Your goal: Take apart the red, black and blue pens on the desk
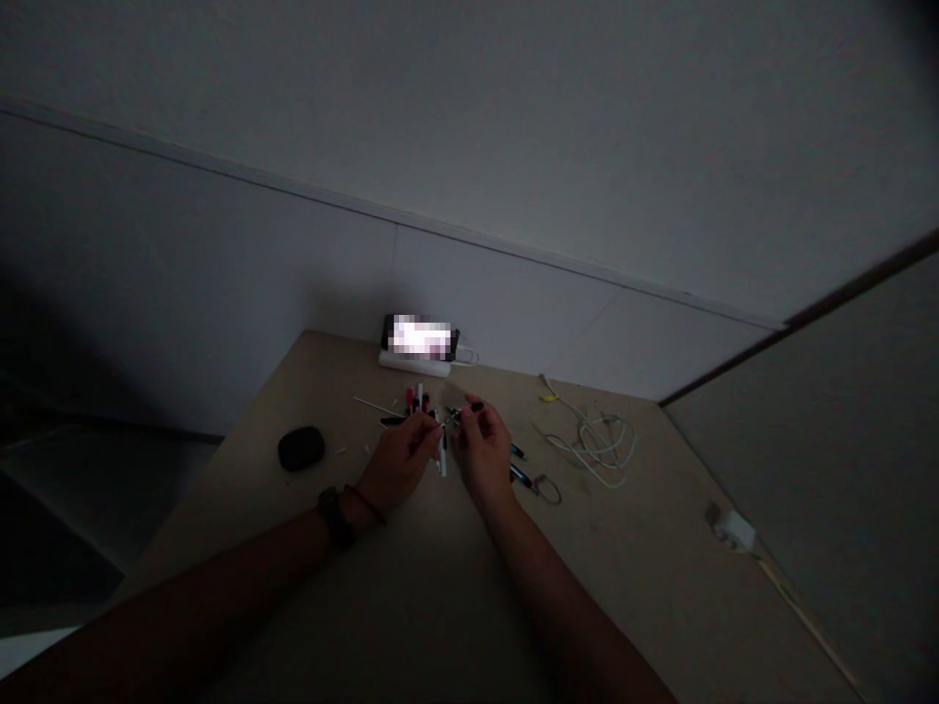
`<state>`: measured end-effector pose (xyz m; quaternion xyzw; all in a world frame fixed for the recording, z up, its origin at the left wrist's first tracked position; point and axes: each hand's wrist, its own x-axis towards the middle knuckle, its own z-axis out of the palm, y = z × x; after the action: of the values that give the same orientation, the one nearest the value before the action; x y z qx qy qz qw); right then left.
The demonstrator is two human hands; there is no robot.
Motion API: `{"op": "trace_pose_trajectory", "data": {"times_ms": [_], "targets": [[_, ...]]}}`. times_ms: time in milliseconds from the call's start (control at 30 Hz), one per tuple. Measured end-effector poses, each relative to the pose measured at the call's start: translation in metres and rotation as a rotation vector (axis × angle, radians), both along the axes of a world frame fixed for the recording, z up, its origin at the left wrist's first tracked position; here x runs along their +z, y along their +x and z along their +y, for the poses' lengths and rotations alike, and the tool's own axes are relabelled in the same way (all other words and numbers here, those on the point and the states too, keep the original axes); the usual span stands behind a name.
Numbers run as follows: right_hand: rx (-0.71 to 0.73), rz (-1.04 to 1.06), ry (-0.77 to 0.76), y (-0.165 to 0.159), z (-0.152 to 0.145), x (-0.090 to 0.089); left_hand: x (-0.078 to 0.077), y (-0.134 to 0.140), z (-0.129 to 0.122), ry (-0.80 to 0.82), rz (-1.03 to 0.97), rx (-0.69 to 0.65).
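Note:
Close together over the middle of the table are my left hand (400, 458) and my right hand (484, 448). The fingers of my right hand are closed on a small dark and shiny object (453, 416), too dim to name. My left thumb and finger pinch right beside it; what they hold, if anything, is too small to make out. A white pen-like piece (442, 460) shows between the hands. Just beyond my left hand lie several red, white and black pen-like pieces (412, 399) and a thin pale rod (378, 404).
A lit phone (421, 338) leans at the wall on a white block (415, 367). A black oval case (300, 449) lies left. To the right are dark pen-like tools (522, 476), a coiled white cable (602, 445) and a white plug (734, 530) at the table's edge (696, 460).

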<state>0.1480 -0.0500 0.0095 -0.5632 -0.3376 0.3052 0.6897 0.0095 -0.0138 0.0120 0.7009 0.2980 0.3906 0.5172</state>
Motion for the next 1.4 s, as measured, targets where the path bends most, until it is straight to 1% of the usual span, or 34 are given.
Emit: {"op": "trace_pose_trajectory", "data": {"times_ms": [100,300,467,567,633,733,800,933,1067,1200,1400], "targets": [[-0.022,-0.149,-0.009,-0.001,-0.001,-0.002,0.001,0.0,0.0,-0.013,-0.017,-0.017],[0.097,-0.409,-0.086,-0.003,-0.004,-0.008,0.003,-0.001,-0.001,0.006,0.008,-0.008],[0.116,-0.628,-0.041,-0.002,-0.005,-0.006,0.004,-0.001,-0.002,0.027,0.022,0.008],[0.143,-0.68,-0.043,-0.001,-0.005,-0.006,0.005,-0.002,-0.002,0.036,0.026,0.0],[0.142,-0.688,-0.053,-0.001,-0.005,-0.006,0.005,-0.002,-0.002,0.042,0.026,-0.003],[0.072,-0.661,-0.049,-0.001,-0.004,-0.006,0.006,-0.002,-0.002,0.039,0.017,-0.01],[0.021,-0.621,-0.032,-0.002,-0.004,-0.004,0.005,-0.001,-0.002,0.029,0.013,-0.01],[-0.003,-0.519,0.027,-0.002,-0.005,0.002,0.005,-0.001,-0.002,0.016,0.001,0.0],[0.025,-0.45,0.065,-0.004,-0.008,0.008,0.006,-0.002,-0.002,0.023,-0.004,-0.003],[0.07,-0.442,0.089,-0.007,-0.01,0.011,0.007,-0.002,-0.001,0.037,0.009,0.0],[0.103,-0.422,0.106,-0.01,-0.01,0.01,0.008,-0.002,-0.001,0.039,0.043,0.0]]}}
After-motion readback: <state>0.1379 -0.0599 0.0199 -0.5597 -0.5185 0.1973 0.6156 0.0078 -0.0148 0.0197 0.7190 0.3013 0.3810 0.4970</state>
